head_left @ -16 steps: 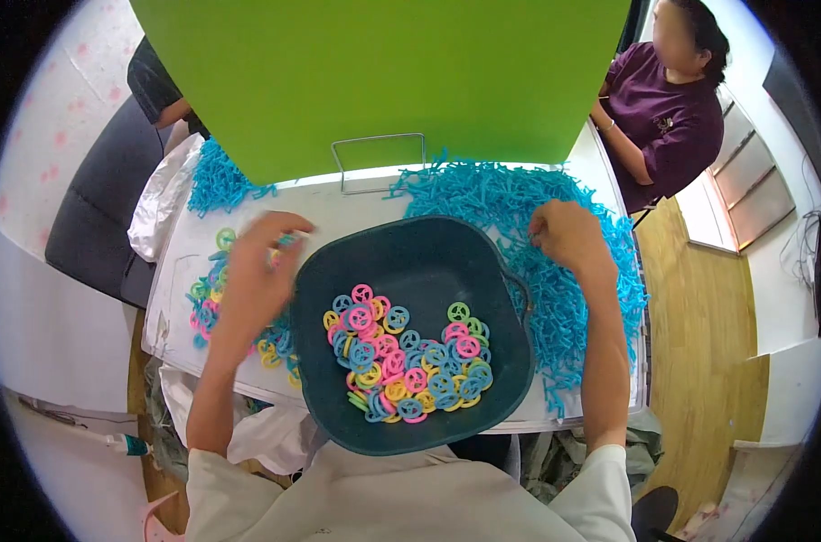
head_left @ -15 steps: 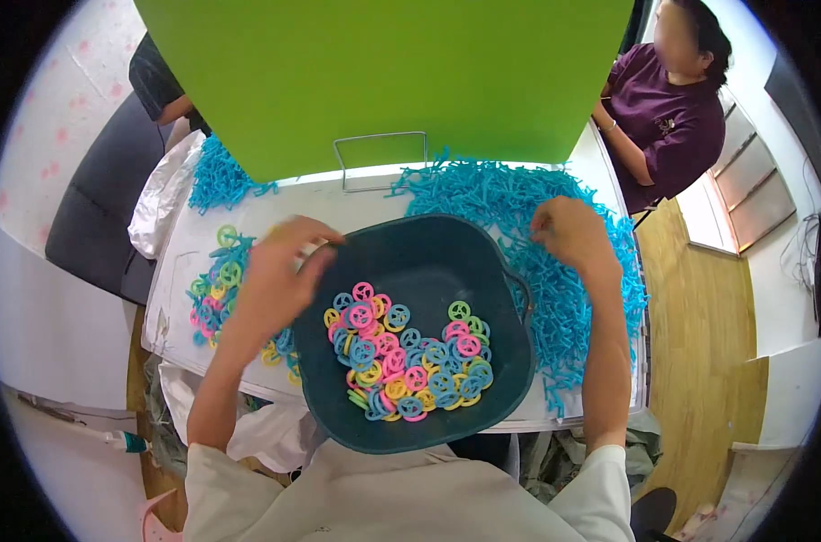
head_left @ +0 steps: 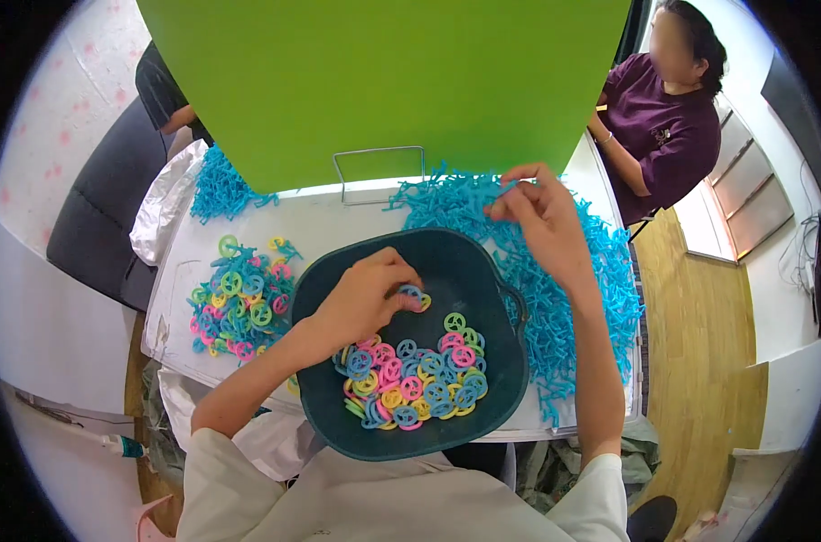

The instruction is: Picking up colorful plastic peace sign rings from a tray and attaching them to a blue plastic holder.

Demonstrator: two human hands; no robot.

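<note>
A dark green plastic basin [head_left: 505, 388] holds many small wheel-shaped plastic rings [head_left: 410, 388] in pink, blue, yellow and green. Over its far left part, my left hand [head_left: 361, 298] is closed, with a blue ring and a yellow ring [head_left: 424, 303] at its fingertips. My right hand [head_left: 550, 230] hovers over a wide pile of thin, branched blue plastic pieces [head_left: 564, 316]. Its fingers are pinched, and a bit of blue shows between them, seemingly one such piece. Left of the basin lies a heap of rings joined to blue pieces [head_left: 243, 303].
A tall green panel [head_left: 383, 81] stands across the white table [head_left: 306, 217], with a bent wire stand [head_left: 380, 150] before it. Another blue heap [head_left: 220, 185] lies at the far left. A person in purple [head_left: 668, 135] sits at the right; another person's arm [head_left: 180, 119] shows at the left.
My left hand has moved right, from the basin's left rim to inside it, and now grips rings. My right hand has shifted slightly up and left over the blue pile.
</note>
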